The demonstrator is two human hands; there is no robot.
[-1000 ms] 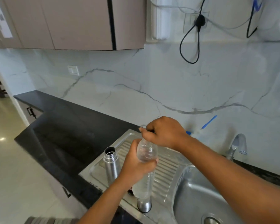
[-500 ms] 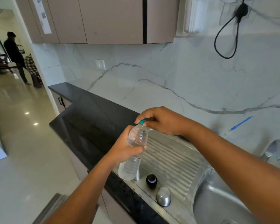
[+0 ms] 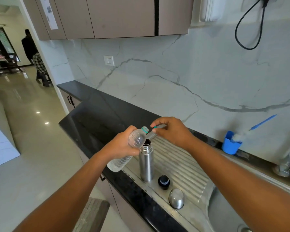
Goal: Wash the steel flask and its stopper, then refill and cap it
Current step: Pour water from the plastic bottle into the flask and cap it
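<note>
Grips a clear plastic bottle (image 3: 136, 139) in the left hand (image 3: 122, 144), fingers and thumb curled round its upper body just below the shoulder. Holds the bottle tilted, uncapped neck pointing up and to the right, shoulder close against the open mouth of the steel flask (image 3: 146, 163); cannot tell whether the two touch. Shows water in the lower part of the bottle. Pinches a small teal cap (image 3: 155, 126) between thumb and forefinger of the right hand (image 3: 171, 133), other fingers loosely curled, just right of the bottle neck and apart from it. Finds the steel flask upright and open on the ribbed drainboard (image 3: 182, 163), near its front edge, untouched by the right hand. Finds the black stopper (image 3: 163, 181) standing on the drainboard just right of the flask base, apart from it, and the domed steel cup (image 3: 176, 198) lying nearer the camera, beside the stopper. Notes the dark worktop (image 3: 99, 118) to the left of the drainboard and the sink basin (image 3: 224, 215) to the right. Notes a blue holder (image 3: 230, 144) with a brush (image 3: 261, 122) against the back wall, and a tap (image 3: 286, 163) at far right.
</note>
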